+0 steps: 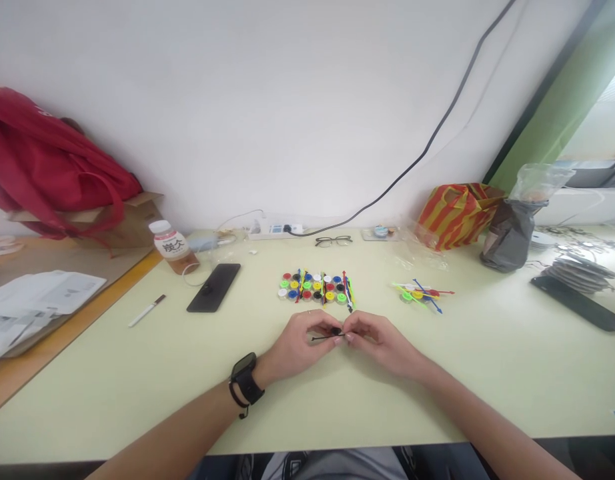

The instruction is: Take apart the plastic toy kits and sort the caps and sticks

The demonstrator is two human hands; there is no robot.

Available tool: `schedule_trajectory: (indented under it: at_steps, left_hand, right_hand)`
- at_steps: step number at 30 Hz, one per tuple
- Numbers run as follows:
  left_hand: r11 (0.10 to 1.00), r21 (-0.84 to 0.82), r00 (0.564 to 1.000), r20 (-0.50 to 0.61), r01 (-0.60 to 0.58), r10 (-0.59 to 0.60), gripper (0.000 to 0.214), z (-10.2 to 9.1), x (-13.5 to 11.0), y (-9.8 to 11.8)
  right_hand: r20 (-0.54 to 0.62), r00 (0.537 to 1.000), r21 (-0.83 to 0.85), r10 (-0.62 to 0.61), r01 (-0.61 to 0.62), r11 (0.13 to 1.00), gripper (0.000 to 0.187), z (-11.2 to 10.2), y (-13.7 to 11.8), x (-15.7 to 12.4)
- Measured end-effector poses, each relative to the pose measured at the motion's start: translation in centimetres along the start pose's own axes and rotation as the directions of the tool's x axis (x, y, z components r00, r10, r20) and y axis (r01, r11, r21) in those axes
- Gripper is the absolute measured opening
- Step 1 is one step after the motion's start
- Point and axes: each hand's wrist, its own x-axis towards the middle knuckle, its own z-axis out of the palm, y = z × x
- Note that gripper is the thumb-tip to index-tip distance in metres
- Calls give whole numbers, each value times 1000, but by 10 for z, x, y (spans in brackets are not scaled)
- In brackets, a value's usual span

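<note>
My left hand point(302, 343) and my right hand point(382, 341) meet above the table, fingertips pinched together. Between them is a thin black arrow-shaped pointer point(321, 338), with a small black round piece point(336, 331) at the fingertips. How the two parts join is hidden by my fingers. Just beyond my hands are rows of coloured round pieces point(317, 286) in red, yellow, blue, white, green and black. Coloured arrow pointers point(348, 290) lie across these rows. To the right lies a separate small pile of arrows point(422, 293) with some round pieces beneath.
On the left are a phone point(214, 288), a pen point(147, 311) and a drink bottle point(173, 247). Glasses point(333, 241) and a power strip point(275, 230) lie by the wall. A striped bag point(455, 215), a grey bag point(510, 237) and stacked discs point(582, 273) stand right.
</note>
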Motion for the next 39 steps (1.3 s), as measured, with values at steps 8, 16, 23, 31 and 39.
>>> schedule_trajectory:
  at_steps: [8,16,23,31,39]
  left_hand:
    - [999,29,1000,14,-18,18,16,-3,-2,-2]
    - [998,-58,1000,28,15,-13,20,-3,-4,-3]
    - [963,-259,995,86,76,-56,24,-3,-2,-1]
    - [923,-358,988,-13,140,-154,31,-3,2,-12]
    - [909,-390,987,-11,146,-163,30,-4,1,-14]
  right_hand:
    - [36,999,-4,15,-14,1000,29,-1,-5,-1]
    - [15,1000,-7,-5,6,1000,32,-3,-7,-1]
    - [-127,992,-11,-20,18,1000,31,-8,-4,0]
    - [-200,977,-114,-78,56,992,37,-8,-1,-4]
    - [-144,987,-64,-73,65,996,50,0,-5,-8]
